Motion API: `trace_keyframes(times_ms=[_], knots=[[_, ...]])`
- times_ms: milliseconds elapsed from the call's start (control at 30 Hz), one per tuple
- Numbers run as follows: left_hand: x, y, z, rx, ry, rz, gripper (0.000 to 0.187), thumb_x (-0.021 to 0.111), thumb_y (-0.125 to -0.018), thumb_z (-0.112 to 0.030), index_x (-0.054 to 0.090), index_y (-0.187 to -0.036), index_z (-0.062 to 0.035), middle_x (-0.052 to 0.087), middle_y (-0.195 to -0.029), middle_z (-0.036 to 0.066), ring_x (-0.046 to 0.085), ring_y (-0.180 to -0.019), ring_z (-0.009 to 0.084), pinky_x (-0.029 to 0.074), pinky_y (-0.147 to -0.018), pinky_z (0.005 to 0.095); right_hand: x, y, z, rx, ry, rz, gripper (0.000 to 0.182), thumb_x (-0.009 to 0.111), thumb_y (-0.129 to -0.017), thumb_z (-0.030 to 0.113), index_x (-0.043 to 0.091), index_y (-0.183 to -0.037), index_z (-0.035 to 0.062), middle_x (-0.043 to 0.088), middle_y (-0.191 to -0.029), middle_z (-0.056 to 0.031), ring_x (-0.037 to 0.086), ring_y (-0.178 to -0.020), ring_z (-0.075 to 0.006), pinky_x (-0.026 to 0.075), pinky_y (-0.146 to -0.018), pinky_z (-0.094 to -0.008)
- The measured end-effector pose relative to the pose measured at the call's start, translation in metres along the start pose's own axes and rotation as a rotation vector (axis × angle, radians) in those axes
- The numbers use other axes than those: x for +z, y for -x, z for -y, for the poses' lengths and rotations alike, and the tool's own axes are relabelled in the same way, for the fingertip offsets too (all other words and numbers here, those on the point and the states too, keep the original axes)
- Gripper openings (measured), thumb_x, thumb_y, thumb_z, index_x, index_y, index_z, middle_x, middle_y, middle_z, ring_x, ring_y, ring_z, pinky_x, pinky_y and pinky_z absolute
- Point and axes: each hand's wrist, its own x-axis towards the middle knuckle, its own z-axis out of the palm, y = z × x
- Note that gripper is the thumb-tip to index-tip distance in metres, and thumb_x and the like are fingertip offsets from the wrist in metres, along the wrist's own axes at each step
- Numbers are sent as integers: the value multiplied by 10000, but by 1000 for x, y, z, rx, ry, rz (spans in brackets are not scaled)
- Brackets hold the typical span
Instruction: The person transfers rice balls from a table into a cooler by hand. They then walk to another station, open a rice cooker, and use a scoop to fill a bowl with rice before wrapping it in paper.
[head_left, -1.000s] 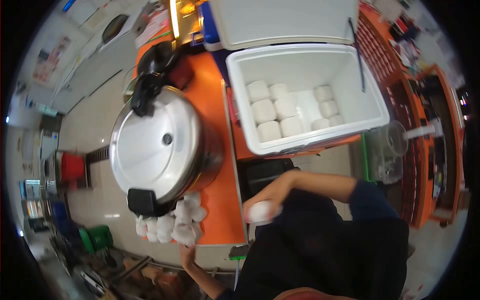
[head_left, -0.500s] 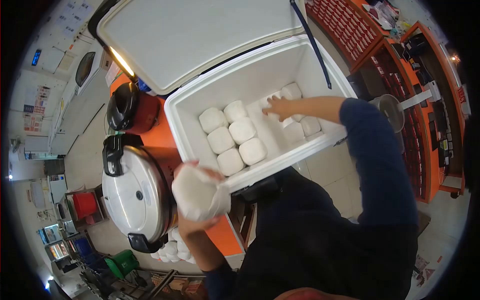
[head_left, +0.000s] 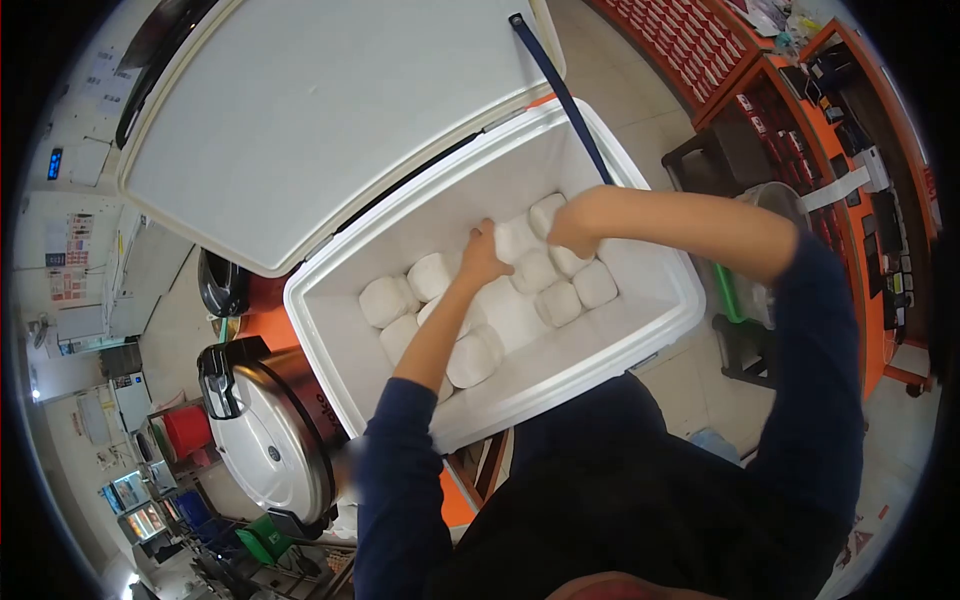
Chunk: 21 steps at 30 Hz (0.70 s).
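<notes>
A white insulated box [head_left: 310, 330] stands before me with its lid [head_left: 330, 120] raised. White rounded bundles fill much of its floor, in a left group [head_left: 475, 355] and a right group [head_left: 558, 303]. My left hand [head_left: 483, 255] reaches into the middle, thumb and fingers apart around the side of a white bundle [head_left: 516, 242]. Over the right group, my right hand [head_left: 578, 225] points down with its fingers bent against the bundles beside a back one [head_left: 546, 212]. Its fingertips are hidden.
A dark strap [head_left: 560, 90] runs from lid to box. To the left are a large lidded metal pot [head_left: 260, 450] and a smaller black-lidded cooker [head_left: 222, 285]. Orange shelving [head_left: 770, 120] lines the right, near a dark stool [head_left: 700, 165].
My left hand has carried a white bundle from outside the box's near left corner into its middle. My right hand stays over the right group, now bent downward. The view has shifted.
</notes>
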Motion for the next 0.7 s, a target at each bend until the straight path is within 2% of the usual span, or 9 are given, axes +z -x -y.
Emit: trace_keyframes(times_ms=[67, 200, 233, 300, 333, 400, 500, 633, 700], knots=[[26, -3, -15, -17, 65, -87, 885, 804, -593, -162, 336, -1327, -6, 465, -1117, 304, 497, -1052, 466, 442, -912, 461, 29, 59, -5, -240, -393, -328, 495, 596, -846, 114, 489, -1329, 104, 655, -945, -144, 629, -895, -313, 493, -802, -406], [59, 6, -32, -80, 151, -429, 713, 677, -731, -66, 342, -1357, 8, 380, -1252, 331, 386, -1168, 477, 335, -1028, 435, 82, 116, 11, -304, -809, -482, 383, 586, -894, 185, 522, -1260, 94, 629, -1013, -166, 596, -950, -312, 463, -825, -426], [67, 8, -33, -86, 151, -423, 713, 677, -731, -66, 342, -1357, 8, 380, -1252, 331, 386, -1168, 477, 335, -1028, 435, 96, 119, 14, -309, -815, -478, 383, 586, -894, 185, 522, -1260, 94, 629, -1013, -166, 596, -950, -312, 463, -825, -426], [79, 9, -31, -564, 430, -438, 659, 603, -811, -156, 328, -1378, 37, 337, -1326, 312, 355, -1203, 449, 294, -1050, 446, 114, 120, 21, -407, -827, -747, 316, 584, -905, 190, 569, -1201, 81, 633, -948, -145, 607, -911, -309, 466, -813, -425], [85, 7, -22, -567, 424, -436, 659, 603, -811, -156, 328, -1378, 37, 337, -1326, 312, 355, -1203, 449, 294, -1050, 446, 115, 120, 25, -413, -832, -749, 316, 584, -905, 190, 569, -1201, 81, 633, -948, -145, 607, -911, -309, 466, -813, -425], [94, 2, -5, -696, 936, -182, 711, 524, -871, -296, 254, -1435, 44, 291, -1413, 285, 303, -1296, 408, 264, -1077, 465, 110, 118, 34, -350, -1051, -894, 273, 571, -911, 182, 597, -1155, 64, 627, -925, -130, 610, -888, -306, 466, -817, -406], [115, -1, -4, -641, 1052, -87, 796, 464, -906, -401, 117, -1490, 13, 204, -1505, 234, 203, -1396, 349, 200, -1125, 464, 107, 98, 44, -380, -1274, -956, 278, 559, -914, 180, 589, -1165, 63, 626, -932, -128, 609, -893, -301, 466, -823, -385], [76, 5, -45, -735, 1058, -58, 846, 451, -923, -437, 3, -1502, -13, 111, -1557, 190, 135, -1434, 328, 131, -1154, 454, 114, 80, 52, -319, -1148, -934, 270, 546, -926, 191, 590, -1160, 63, 635, -950, -136, 608, -903, -306, 470, -808, -376], [46, 4, -63, -865, 1303, 81, 849, 440, -928, -461, -6, -1501, -20, 91, -1567, 164, 160, -1433, 320, 140, -1153, 469, 117, 74, 48, -285, -1026, -982, 274, 544, -933, 187, 588, -1182, 81, 646, -991, -116, 621, -927, -271, 480, -797, -370]])
